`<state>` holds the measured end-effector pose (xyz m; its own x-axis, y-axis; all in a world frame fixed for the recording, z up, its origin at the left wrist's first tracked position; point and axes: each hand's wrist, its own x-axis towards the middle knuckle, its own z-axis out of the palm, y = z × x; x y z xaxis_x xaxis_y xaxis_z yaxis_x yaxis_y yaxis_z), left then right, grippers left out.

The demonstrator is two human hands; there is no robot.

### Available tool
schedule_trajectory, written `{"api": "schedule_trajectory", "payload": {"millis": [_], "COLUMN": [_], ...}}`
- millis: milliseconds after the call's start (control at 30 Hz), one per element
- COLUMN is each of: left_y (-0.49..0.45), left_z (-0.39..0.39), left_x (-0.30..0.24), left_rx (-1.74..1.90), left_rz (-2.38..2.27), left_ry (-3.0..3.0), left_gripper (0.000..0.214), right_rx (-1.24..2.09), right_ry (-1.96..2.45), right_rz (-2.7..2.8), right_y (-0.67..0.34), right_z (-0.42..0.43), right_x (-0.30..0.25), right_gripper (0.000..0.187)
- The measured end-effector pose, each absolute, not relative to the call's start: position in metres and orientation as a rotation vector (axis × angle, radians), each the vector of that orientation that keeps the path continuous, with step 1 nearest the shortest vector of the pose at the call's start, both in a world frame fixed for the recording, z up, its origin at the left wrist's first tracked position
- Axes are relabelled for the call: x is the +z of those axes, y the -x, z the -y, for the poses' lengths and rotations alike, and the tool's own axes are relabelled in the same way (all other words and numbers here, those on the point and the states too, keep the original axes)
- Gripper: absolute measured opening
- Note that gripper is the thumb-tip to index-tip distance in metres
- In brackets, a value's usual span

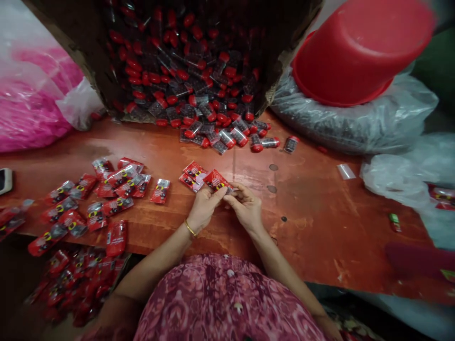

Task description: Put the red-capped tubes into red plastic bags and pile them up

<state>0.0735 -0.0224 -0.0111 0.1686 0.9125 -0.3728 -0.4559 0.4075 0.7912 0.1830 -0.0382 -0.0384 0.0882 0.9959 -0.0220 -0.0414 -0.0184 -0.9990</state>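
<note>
Both hands meet over the table, pinching one red printed packet [216, 179] between them. My left hand [204, 206], with a gold bangle at the wrist, grips its lower left part. My right hand [246, 206] has thumb and fingers closed at its right end, where part of the packet is covered. Just beyond my left hand lie a few flat red printed cards [192, 176]. Left of them, one filled red packet [160, 191] rests alone, near a loose group of similar packets [117, 182].
A large carton [88, 71] at the back spills small clear containers with red caps [227, 137]. More packets [78, 284] lie below the table's left edge. At right, a red bucket [355, 52] sits on a plastic sack [355, 123]. Pink-filled bags [31, 104] stand left.
</note>
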Motion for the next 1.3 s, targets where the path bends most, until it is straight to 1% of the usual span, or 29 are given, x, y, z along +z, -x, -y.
{"api": "schedule_trajectory", "payload": {"millis": [100, 233, 333, 400, 500, 600, 667, 733, 800, 867, 933, 1000, 1033, 1100, 1133, 1200, 1233, 1300], "left_y": [-0.069, -0.054, -0.03, -0.011, 0.014, 0.026, 0.029, 0.03, 0.031, 0.034, 0.044, 0.064, 0.08, 0.119, 0.14, 0.179, 0.195, 0.219], "left_z": [0.025, 0.026, 0.025, 0.024, 0.026, 0.035, 0.046, 0.059, 0.067, 0.059, 0.033, -0.008, -0.029, -0.066, -0.077, -0.084, -0.08, -0.062], "left_x": [-0.01, -0.014, -0.017, -0.016, -0.009, -0.003, 0.0, 0.003, 0.01, 0.022, 0.037, 0.05, 0.053, 0.052, 0.048, 0.036, 0.029, 0.018], "left_rx": [1.004, 0.94, 1.0, 1.073, 1.21, 1.308, 1.28, 1.252, 1.284, 1.289, 1.18, 1.083, 0.987, 0.651, 0.427, 0.012, -0.103, -0.183], "left_rz": [-0.956, -1.054, -1.121, -1.178, -1.252, -1.287, -1.342, -1.483, -1.709, -1.973, -2.215, -2.38, -2.447, -2.573, -2.589, -2.508, -2.444, -2.295], "left_ry": [-0.475, -0.273, -0.172, -0.11, -0.014, -0.003, -0.049, -0.181, -0.447, -0.809, -1.145, -1.393, -1.468, -1.528, -1.53, -1.511, -1.526, -1.65], "left_gripper": [0.04, 0.033, 0.029, 0.029, 0.029, 0.025, 0.027, 0.033, 0.042, 0.047, 0.041, 0.039, 0.041, 0.05, 0.055, 0.069, 0.073, 0.069], "right_rx": [1.09, 0.842, 0.581, 0.461, 0.411, 0.39, 0.32, 0.266, 0.265, 0.294, 0.306, 0.311, 0.324, 0.375, 0.406, 0.451, 0.463, 0.478], "right_ry": [1.305, 1.374, 1.348, 1.417, 1.58, 1.625, 1.651, 1.657, 1.638, 1.605, 1.548, 1.442, 1.378, 1.245, 1.186, 1.098, 1.068, 1.023], "right_rz": [1.173, 1.532, 1.858, 2.002, 2.207, 2.375, 2.442, 2.469, 2.462, 2.436, 2.408, 2.397, 2.401, 2.426, 2.442, 2.473, 2.488, 2.524], "right_y": [-0.179, -0.178, -0.178, -0.171, -0.15, -0.12, -0.099, -0.08, -0.064, -0.053, -0.046, -0.043, -0.043, -0.04, -0.037, -0.03, -0.024, -0.013], "right_z": [0.033, 0.023, 0.008, -0.005, -0.019, -0.024, -0.025, -0.023, -0.021, -0.02, -0.019, -0.019, -0.02, -0.022, -0.024, -0.027, -0.028, -0.031], "right_x": [-0.044, -0.049, -0.05, -0.048, -0.041, -0.035, -0.034, -0.036, -0.038, -0.038, -0.038, -0.04, -0.042, -0.046, -0.048, -0.051, -0.051, -0.05], "right_gripper": [0.036, 0.033, 0.042, 0.051, 0.055, 0.061, 0.065, 0.066, 0.066, 0.064, 0.062, 0.066, 0.073, 0.089, 0.096, 0.104, 0.106, 0.108]}}
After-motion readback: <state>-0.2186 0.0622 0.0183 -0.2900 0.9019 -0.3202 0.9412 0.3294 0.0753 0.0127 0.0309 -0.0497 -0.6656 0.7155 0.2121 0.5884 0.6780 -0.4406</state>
